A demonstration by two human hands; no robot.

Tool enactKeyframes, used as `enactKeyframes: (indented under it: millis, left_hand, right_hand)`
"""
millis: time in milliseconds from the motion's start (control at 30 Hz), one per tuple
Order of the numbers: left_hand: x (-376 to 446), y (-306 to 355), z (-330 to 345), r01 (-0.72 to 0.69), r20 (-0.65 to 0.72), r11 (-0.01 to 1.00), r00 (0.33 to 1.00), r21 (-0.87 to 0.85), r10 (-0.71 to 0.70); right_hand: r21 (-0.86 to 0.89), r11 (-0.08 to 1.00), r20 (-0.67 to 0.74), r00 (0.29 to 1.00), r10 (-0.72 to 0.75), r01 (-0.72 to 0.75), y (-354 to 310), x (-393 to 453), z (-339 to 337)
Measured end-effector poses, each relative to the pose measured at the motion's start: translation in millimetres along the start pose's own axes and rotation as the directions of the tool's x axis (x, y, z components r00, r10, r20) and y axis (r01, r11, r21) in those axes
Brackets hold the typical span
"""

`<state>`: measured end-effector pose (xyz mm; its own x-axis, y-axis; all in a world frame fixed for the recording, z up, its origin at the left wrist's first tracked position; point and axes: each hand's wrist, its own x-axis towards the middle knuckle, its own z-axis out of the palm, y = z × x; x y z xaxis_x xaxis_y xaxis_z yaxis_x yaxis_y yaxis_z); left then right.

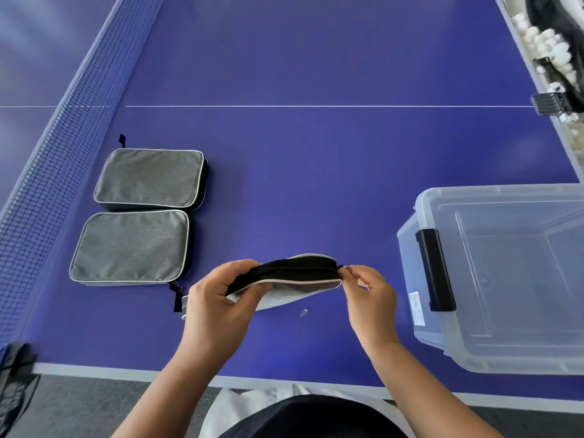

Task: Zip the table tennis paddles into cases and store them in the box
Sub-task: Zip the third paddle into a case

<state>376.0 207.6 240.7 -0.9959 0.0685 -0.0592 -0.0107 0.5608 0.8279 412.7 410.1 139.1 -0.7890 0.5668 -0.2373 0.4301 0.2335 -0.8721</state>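
Note:
A grey paddle case (290, 287) with a black zipper band is held on edge above the blue table. My left hand (221, 298) grips its left end, fingers curled round it. At the case's right corner, my right hand (368, 290) pinches the zipper pull. Two more grey cases lie flat on the table at the left, one (150, 178) behind the other (131, 246), both closed. A clear plastic box (448, 349) with a black latch stands open at the right. No paddle shows.
The net (60, 172) runs along the left. A bin of white balls (537, 36) sits at the far right edge. The table's near edge (126, 371) lies just below my arms. A small scrap (304, 312) lies under the held case.

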Motion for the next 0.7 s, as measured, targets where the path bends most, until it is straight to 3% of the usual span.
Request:
enactKeyframes:
  millis: [433, 533, 600, 700]
  left_hand:
    - [4.2, -4.2, -5.4, -0.005, 0.036, 1.0, 0.999, -0.001, 0.005]
    - [6.4, -5.1, -9.7, -0.023, 0.062, 1.0, 0.998, 0.002, 0.023]
    - [9.0, -6.8, -12.0, -0.034, 0.073, 0.999, 0.997, 0.005, 0.034]
    - [11.7, -11.4, -14.4, -0.061, 0.124, 0.998, 0.99, -0.018, 0.062]
  right_hand:
    - [-0.184, 0.979, 0.136, 0.989, -0.061, 0.086, 5.9, -1.3, 3.2]
    - [-0.207, 0.955, 0.106, 0.975, -0.196, 0.214, -7.0, -4.0, -4.7]
    - [-0.18, 0.878, 0.118, 0.896, -0.429, 0.444, -21.3, -7.9, -9.3]
    - [-0.166, 0.683, 0.34, 0.692, -0.637, 0.711, -35.8, -11.7, -4.7]
